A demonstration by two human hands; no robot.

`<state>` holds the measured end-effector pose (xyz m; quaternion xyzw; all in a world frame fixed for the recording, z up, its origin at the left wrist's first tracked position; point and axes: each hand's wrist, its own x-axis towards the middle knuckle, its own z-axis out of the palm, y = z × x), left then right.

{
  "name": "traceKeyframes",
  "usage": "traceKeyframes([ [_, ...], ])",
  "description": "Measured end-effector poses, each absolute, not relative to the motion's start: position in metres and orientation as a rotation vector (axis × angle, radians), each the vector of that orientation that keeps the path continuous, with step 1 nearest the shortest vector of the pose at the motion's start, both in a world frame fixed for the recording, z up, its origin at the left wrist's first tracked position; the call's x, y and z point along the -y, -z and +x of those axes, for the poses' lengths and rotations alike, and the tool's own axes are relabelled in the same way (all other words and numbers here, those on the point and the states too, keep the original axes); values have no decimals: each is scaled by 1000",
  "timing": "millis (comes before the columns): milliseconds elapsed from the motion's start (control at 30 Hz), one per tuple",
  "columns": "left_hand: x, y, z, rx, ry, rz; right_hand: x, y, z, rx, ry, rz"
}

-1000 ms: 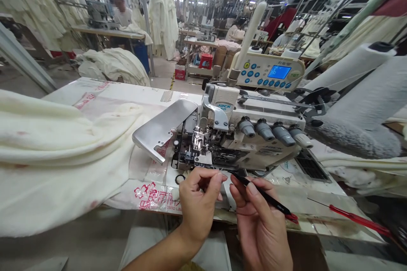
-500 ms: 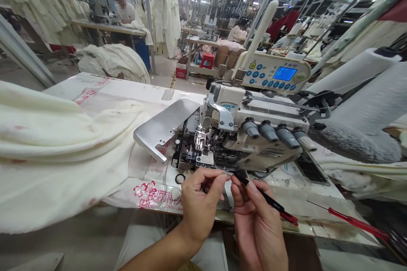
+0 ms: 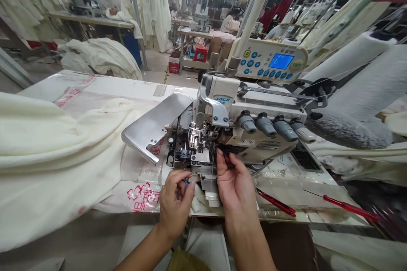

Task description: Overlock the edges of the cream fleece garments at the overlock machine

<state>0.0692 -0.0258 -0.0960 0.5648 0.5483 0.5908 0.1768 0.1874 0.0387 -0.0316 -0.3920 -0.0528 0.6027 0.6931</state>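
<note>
In the head view, the right hand (image 3: 235,182) is raised palm up to the front of the Jack overlock sewing machine (image 3: 265,147), its thumb and fingertips slightly parted at the dark looper opening; whether they pinch anything is hidden. The left hand (image 3: 175,197), lower and nearer the person, is curled with thumb and forefinger close together; whether something is between them cannot be told.

The machine stands just beyond both hands. Its long axis runs from side to side, with the needle end, where the bright steel presser foot (image 3: 195,135) is, towards the left and the body reaching past the right hand. The casing is smooth, cream-coloured and block-shaped. Four ribbed, tapering tension knobs (image 3: 266,125), three grey and one paler, jut from it above and right of the right hand, tilted downwards.

Beyond the left hand, a flat metal cover plate (image 3: 159,125) with a notched edge lies swung out, its length slanting from upper right to lower left. Left of the left hand spreads soft, folded cream fabric (image 3: 47,156), on glossy clear film printed in red (image 3: 140,192). Right of the right hand lies a slim red-handled tool (image 3: 278,204), slanting down to the right; farther right, fuzzy white thread cones (image 3: 349,76) lean over the table (image 3: 121,87).
</note>
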Motion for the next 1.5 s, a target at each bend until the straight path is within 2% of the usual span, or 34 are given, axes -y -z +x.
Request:
traceKeyframes([
  [433,25,99,71,-1556,-1661,1609,-40,18,185,-40,-1383,-911],
  [1500,24,94,72,-1491,-1706,1775,-44,18,190,-83,-1471,-927],
])
